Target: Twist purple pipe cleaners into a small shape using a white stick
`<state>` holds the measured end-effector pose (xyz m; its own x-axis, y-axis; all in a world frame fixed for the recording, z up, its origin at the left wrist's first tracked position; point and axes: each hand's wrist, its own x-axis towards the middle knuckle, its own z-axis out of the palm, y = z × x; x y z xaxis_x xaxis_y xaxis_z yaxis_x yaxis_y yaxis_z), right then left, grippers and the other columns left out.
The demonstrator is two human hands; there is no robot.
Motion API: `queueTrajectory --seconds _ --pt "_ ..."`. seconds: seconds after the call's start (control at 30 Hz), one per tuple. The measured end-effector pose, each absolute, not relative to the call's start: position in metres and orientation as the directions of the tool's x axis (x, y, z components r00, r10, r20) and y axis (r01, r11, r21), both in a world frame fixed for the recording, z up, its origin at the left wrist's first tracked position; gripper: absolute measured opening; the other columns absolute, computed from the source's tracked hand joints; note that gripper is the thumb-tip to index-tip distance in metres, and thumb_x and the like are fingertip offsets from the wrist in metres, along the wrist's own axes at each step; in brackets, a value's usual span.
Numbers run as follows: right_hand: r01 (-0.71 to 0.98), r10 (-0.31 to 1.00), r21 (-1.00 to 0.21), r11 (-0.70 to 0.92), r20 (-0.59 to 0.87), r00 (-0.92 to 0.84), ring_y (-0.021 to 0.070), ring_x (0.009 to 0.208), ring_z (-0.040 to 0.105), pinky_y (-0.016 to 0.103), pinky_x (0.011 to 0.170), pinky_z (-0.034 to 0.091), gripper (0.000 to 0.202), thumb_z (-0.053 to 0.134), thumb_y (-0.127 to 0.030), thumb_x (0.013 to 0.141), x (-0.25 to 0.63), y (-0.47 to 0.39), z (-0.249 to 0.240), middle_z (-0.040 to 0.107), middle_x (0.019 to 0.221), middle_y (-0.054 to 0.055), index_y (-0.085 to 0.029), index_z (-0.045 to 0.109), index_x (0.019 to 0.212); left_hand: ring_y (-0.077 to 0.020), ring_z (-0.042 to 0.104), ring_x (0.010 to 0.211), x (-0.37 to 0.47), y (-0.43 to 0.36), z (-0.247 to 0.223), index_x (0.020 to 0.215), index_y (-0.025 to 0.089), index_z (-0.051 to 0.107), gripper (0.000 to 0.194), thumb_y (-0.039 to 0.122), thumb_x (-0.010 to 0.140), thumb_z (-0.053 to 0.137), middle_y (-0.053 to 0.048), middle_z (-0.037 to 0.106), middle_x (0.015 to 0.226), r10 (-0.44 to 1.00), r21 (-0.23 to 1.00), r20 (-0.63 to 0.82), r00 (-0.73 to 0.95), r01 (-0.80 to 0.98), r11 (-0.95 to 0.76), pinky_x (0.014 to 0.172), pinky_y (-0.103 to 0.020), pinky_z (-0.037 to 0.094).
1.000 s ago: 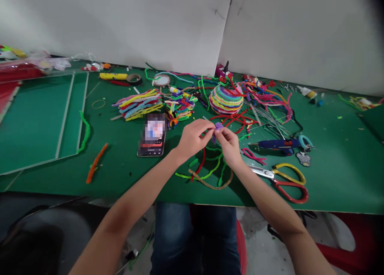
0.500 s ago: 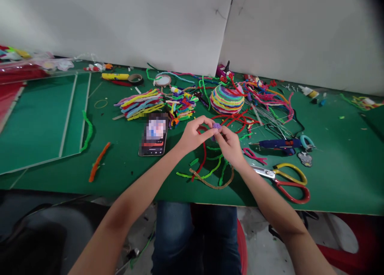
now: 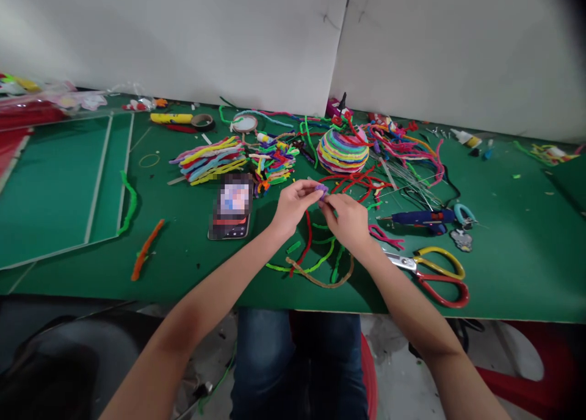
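Note:
Between the fingertips of both hands is a small purple pipe cleaner piece [image 3: 321,190], bunched up and partly covered by the fingers. My left hand [image 3: 293,206] pinches it from the left side. From the right, my right hand [image 3: 347,220] has its thumb and fingers closed on the same piece. Below the hands, green pipe cleaners [image 3: 323,258], a red one [image 3: 309,231] and a brown one [image 3: 315,281] lie loosely on the table. Just behind the hands, several red pipe cleaners [image 3: 361,181] are tangled near a striped, multicoloured ball [image 3: 342,151].
Scissors [image 3: 423,267] with yellow and red handles and a blue glue gun [image 3: 419,218] lie to the right. A phone [image 3: 231,206] rests on the left, before bundled pipe cleaners [image 3: 213,160]. An orange pipe cleaner piece [image 3: 147,249] and a clear sheet [image 3: 68,182] are farther left.
Both hands have shifted slightly, and the fingers have moved on the purple piece, with the left fingers now lower and more closed over it. The whole view has drifted a little.

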<state>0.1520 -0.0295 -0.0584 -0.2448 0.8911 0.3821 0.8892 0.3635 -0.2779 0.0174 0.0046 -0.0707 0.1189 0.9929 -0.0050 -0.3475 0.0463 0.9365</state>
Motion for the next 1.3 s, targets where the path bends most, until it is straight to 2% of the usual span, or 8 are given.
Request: queueTrajectory --seconds 0.23,0.43,0.5,0.6,0.7,0.77,1.07,1.3 --pt "0.936 0.871 -0.028 0.35 0.378 -0.314 0.0169 0.067 0.054 0.031 0.058 0.026 0.022 0.045 -0.026 0.089 0.143 -0.034 -0.059 0.067 0.072 0.007 -0.018 0.065 0.083 -0.0128 0.066 0.074 0.031 -0.004 -0.079 0.082 0.015 0.061 0.028 0.028 0.062 0.075 -0.001 0.068 0.076 0.991 0.865 -0.131 -0.004 -0.489 0.113 0.073 -0.028 0.052" --pt "0.937 0.876 0.015 0.35 0.348 -0.333 0.0184 0.069 0.058 0.031 0.058 0.025 0.023 0.045 -0.025 0.089 0.137 -0.037 -0.059 0.069 0.074 0.009 -0.015 0.065 0.087 -0.0131 0.066 0.075 0.037 -0.006 -0.08 0.083 0.014 0.062 0.027 0.028 0.063 0.075 -0.002 0.068 0.077 0.989 0.851 -0.127 -0.081 -0.521 0.066 0.076 -0.029 0.052" --pt "0.937 0.889 -0.065 0.343 0.344 -0.301 0.0175 0.067 0.058 0.03 0.056 0.025 0.024 0.045 -0.03 0.09 0.14 -0.035 -0.06 0.069 0.074 0.008 -0.017 0.065 0.088 -0.013 0.066 0.073 0.035 -0.006 -0.078 0.082 0.014 0.062 0.026 0.028 0.064 0.075 -0.002 0.068 0.075 0.993 0.874 -0.084 -0.079 -0.484 0.035 0.072 -0.027 0.052" --pt "0.892 0.93 -0.337 0.3 0.313 -0.195 0.0147 0.06 0.057 0.026 0.053 0.028 0.028 0.051 -0.042 0.087 0.15 -0.029 -0.06 0.068 0.068 0.004 -0.02 0.064 0.077 -0.0133 0.065 0.072 0.031 -0.005 -0.073 0.082 0.015 0.064 0.024 0.029 0.065 0.074 -0.003 0.069 0.076 0.998 0.913 -0.013 -0.055 -0.407 -0.01 0.068 -0.026 0.052" --pt "0.672 0.944 -0.68 0.294 0.315 -0.093 0.0136 0.061 0.059 0.025 0.056 0.039 0.025 0.057 -0.045 0.082 0.161 -0.022 -0.057 0.067 0.07 0.001 -0.021 0.063 0.079 -0.0134 0.065 0.075 0.026 -0.005 -0.07 0.081 0.016 0.065 0.024 0.03 0.064 0.075 -0.003 0.07 0.08 0.999 0.938 0.007 -0.035 -0.345 -0.019 0.069 -0.026 0.052" --pt "0.505 0.945 -0.809 0.3 0.325 -0.042 0.0138 0.066 0.061 0.026 0.059 0.045 0.022 0.061 -0.041 0.08 0.164 -0.018 -0.055 0.069 0.077 0.002 -0.02 0.064 0.088 -0.0129 0.064 0.074 0.025 -0.005 -0.069 0.081 0.016 0.066 0.026 0.032 0.063 0.076 -0.003 0.07 0.08 1.0 0.941 -0.02 -0.002 -0.337 0.018 0.068 -0.025 0.052" --pt "0.329 0.953 -0.911 0.249 0.291 0.082 0.0127 0.065 0.061 0.027 0.063 0.05 0.013 0.061 -0.031 0.077 0.162 -0.016 -0.056 0.068 0.076 0.001 -0.019 0.064 0.082 -0.0144 0.066 0.074 0.021 -0.003 -0.065 0.086 0.016 0.07 0.035 0.048 0.07 0.069 -0.004 0.07 0.08 0.992 0.93 -0.056 0.11 -0.355 0.092 0.062 -0.025 0.055" --pt "0.419 0.926 -0.861 0.287 0.361 0.107 0.014 0.068 0.061 0.028 0.066 0.049 0.011 0.061 -0.029 0.078 0.163 -0.017 -0.057 0.068 0.075 0.001 -0.019 0.064 0.082 -0.014 0.065 0.079 0.02 -0.003 -0.064 0.09 0.017 0.069 0.033 0.03 0.06 0.078 -0.004 0.07 0.086 0.982 0.939 0.009 0.188 -0.34 0.056 0.069 -0.026 0.055"
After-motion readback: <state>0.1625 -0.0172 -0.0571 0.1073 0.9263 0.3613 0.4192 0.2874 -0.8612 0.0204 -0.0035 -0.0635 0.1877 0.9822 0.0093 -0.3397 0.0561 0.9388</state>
